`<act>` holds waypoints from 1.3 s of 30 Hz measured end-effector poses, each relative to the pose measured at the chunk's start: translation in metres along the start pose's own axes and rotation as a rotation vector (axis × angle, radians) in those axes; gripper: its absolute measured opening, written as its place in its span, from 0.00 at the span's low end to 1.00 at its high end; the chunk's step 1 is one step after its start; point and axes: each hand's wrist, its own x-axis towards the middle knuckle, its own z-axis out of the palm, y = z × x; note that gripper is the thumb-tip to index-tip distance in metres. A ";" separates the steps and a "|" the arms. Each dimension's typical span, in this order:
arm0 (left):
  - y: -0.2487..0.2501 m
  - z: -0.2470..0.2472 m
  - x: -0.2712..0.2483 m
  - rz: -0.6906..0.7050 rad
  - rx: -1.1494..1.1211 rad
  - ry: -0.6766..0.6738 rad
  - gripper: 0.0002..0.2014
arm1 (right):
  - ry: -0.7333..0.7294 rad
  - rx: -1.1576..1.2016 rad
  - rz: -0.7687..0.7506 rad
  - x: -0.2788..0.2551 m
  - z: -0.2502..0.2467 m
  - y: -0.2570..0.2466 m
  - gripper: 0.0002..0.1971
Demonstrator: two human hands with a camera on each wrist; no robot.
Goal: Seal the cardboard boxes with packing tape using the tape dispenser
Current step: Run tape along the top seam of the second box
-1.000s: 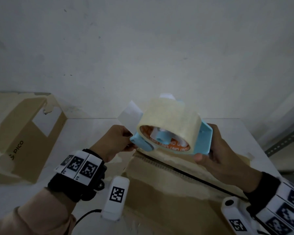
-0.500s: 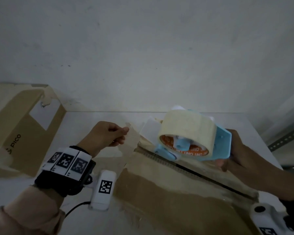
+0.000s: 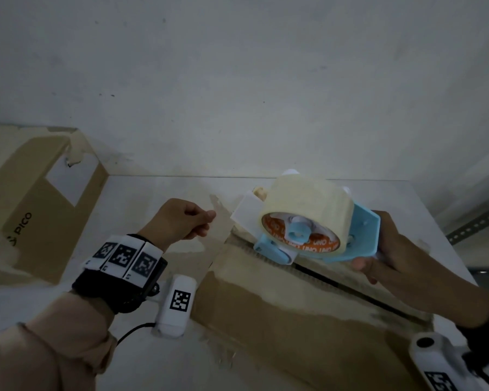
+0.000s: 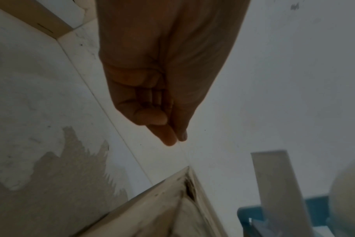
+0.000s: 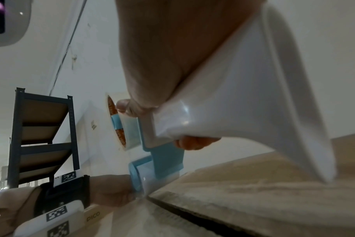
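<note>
A blue tape dispenser [image 3: 319, 244] with a cream tape roll [image 3: 305, 204] sits with its front end on the far end of the brown cardboard box [image 3: 280, 311], above the dark seam between the flaps. My right hand [image 3: 376, 258] grips its white handle [image 5: 243, 96] from the right. My left hand [image 3: 209, 218] is left of the box's far corner, thumb and fingertips [image 4: 172, 136] pinching the free end of the clear tape [image 3: 219, 210]. The strip runs from there down to the box corner [image 4: 187, 167].
A second cardboard box [image 3: 31, 210] marked PICO stands at the left, against the wall. Both boxes rest on a white table [image 3: 153, 193], which ends at the wall behind. A metal shelf [image 5: 45, 136] stands beside the table.
The dispenser has come down and to the right, from mid-air onto the box's far end. My left hand has drawn away from it to the left with the tape end.
</note>
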 end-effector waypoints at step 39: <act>-0.046 0.023 0.007 -0.389 0.302 -0.565 0.18 | -0.028 -0.040 0.041 0.001 0.006 0.015 0.26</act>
